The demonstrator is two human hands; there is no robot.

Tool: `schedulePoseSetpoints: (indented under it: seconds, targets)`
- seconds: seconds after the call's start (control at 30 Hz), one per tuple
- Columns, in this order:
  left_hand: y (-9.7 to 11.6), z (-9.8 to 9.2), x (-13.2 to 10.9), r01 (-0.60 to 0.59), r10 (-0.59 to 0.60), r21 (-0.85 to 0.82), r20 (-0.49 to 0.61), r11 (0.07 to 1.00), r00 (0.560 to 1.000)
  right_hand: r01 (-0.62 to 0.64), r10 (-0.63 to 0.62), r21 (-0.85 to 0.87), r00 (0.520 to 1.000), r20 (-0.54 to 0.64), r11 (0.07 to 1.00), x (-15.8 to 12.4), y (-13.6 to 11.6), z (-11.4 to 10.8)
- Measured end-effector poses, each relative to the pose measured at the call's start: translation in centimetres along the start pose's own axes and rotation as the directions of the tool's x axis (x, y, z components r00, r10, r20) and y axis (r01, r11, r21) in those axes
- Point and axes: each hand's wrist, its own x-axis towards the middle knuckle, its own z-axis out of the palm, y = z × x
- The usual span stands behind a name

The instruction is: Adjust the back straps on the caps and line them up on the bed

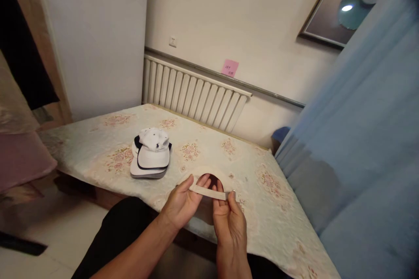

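Note:
A cream cap (pixel 211 169) is held just above the bed's near edge, its back opening facing me. My left hand (pixel 183 200) grips the left end of the back strap (pixel 209 192), with the thumb on top and fingertips reaching into the opening. At the strap's other end, my right hand (pixel 229 218) pinches near a small metal buckle (pixel 234 192). Its other fingers are behind the strap. The cap's brim is hidden from view. To the left lies a stack of caps (pixel 149 170), topped by a white cap (pixel 153 148) with a small dark logo.
A floral cover lies over the bed (pixel 193 135). Behind it a radiator (pixel 193 91) lines the wall, below a pink note (pixel 230 68). A blue curtain (pixel 360 139) hangs on the right. Clothes (pixel 22 96) hang at the left.

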Motion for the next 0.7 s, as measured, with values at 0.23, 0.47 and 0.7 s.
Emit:
schedulePoseSetpoints:
  seconds: [0.23, 0.47, 0.7]
  targets:
    - [-0.1, -0.3, -0.1, 0.004, -0.004, 0.004, 0.019, 1.0, 1.0, 0.015, -0.018, 0.037, 0.996, 0.082, 0.999, -0.8, -0.4, -0.1]
    - [0.1, -0.5, -0.1, 0.046, -0.045, -0.01, 0.011, 0.999, 0.999, 0.023, -0.036, 0.097, 0.991, 0.127, 0.995, -1.7, -0.7, 0.5]
    - [-0.3, -0.9, -0.2, 0.081, -0.081, 0.001, 0.084, 0.997, 0.993, 0.028, -0.031, 0.051, 0.997, 0.069, 0.998, -1.7, -0.2, 0.6]
